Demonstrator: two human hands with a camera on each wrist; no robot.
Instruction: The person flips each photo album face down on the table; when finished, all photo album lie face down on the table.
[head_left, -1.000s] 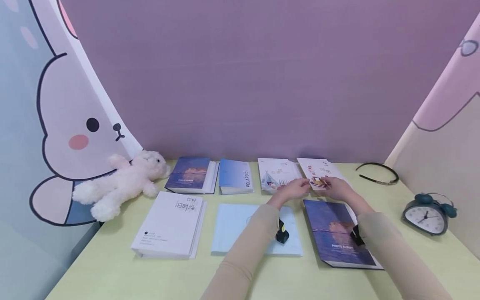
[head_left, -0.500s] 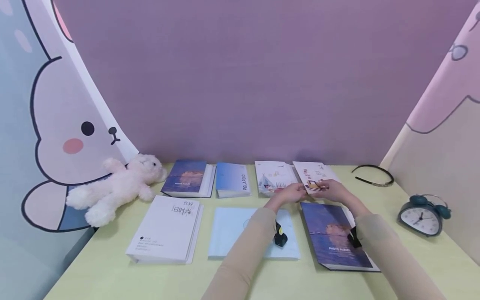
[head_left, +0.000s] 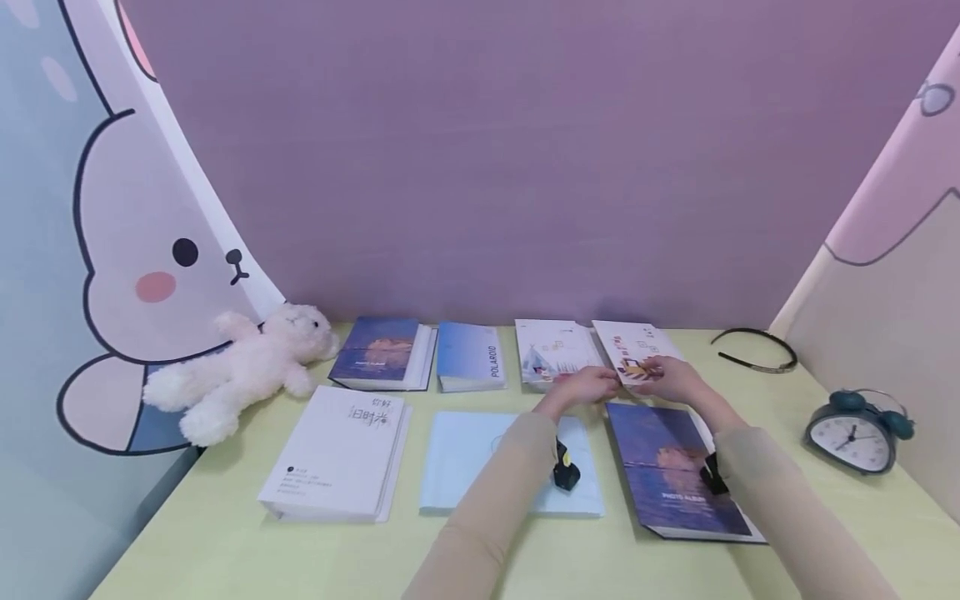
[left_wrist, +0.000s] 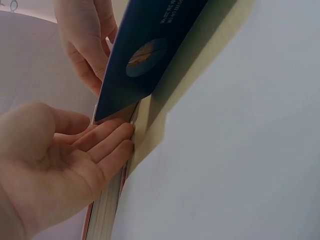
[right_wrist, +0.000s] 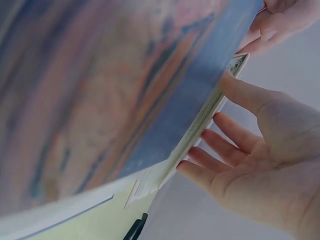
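Note:
At the back right of the table, a white photo album point(head_left: 624, 336) with a colourful cartoon cover lies between my two hands. My left hand point(head_left: 583, 387) holds its front left corner; in the left wrist view this hand's point(left_wrist: 60, 160) fingers reach across the page edges, the thumb's contact hidden. From the right, my right hand point(head_left: 675, 381) grips the front edge, and the right wrist view shows that hand's point(right_wrist: 265, 150) fingertips along the cover edge. Just in front lies a dark blue photo album point(head_left: 660, 467). Left of my hold is a white tent-pattern album point(head_left: 551, 346).
A light blue album point(head_left: 465, 450) lies under my left forearm, with a white album point(head_left: 337, 458) further left. Blue albums stand in the back row: a landscape one point(head_left: 378, 346) and a Polaroid one point(head_left: 468, 350). Around them are a plush toy point(head_left: 247, 367), headband point(head_left: 750, 367) and alarm clock point(head_left: 852, 437).
Both hands stay at the white cartoon album with slight finger shifts. Its front edge has moved a little. The head view swung slightly and came back.

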